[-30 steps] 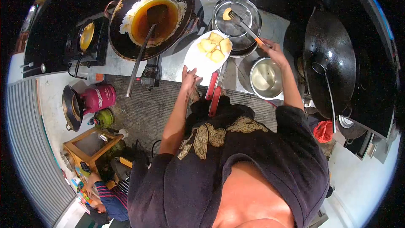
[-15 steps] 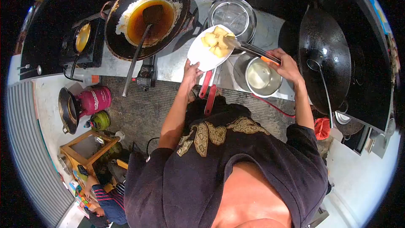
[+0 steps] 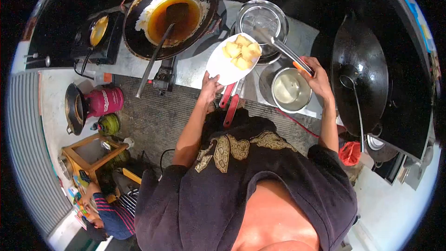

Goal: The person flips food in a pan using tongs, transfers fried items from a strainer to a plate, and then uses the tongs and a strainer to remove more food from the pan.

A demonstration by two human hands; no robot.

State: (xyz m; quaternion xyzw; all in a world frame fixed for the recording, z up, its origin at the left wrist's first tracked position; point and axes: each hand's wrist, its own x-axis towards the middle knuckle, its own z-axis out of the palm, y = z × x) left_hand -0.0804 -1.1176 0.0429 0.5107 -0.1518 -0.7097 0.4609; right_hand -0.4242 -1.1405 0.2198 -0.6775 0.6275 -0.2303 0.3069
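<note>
My left hand [image 3: 210,87] grips the near rim of a white oval plate [image 3: 222,69]. Several pale golden fried pieces [image 3: 242,52] are heaped at the plate's far right side. In my right hand [image 3: 318,79] is a pair of metal tongs [image 3: 285,52] with an orange part near the grip. Their tips are over a metal strainer [image 3: 261,17], apart from the pieces; I cannot make out anything between them. Below the tongs stands a steel pot [image 3: 291,90] with pale liquid in it. Two red-handled utensils [image 3: 231,110] lie below the plate at the counter's edge.
A large wok [image 3: 211,0] with brown oil and a long-handled turner [image 3: 155,60] stands at left. Another dark wok [image 3: 367,51] with a ladle [image 3: 355,93] is at right. Gas cylinders [image 3: 106,102] stand on the floor. Another person [image 3: 114,216] is at lower left.
The tongs have lifted away from the pieces on the plate and moved over the strainer. The plate has tilted or turned slightly. The view has shifted a little.
</note>
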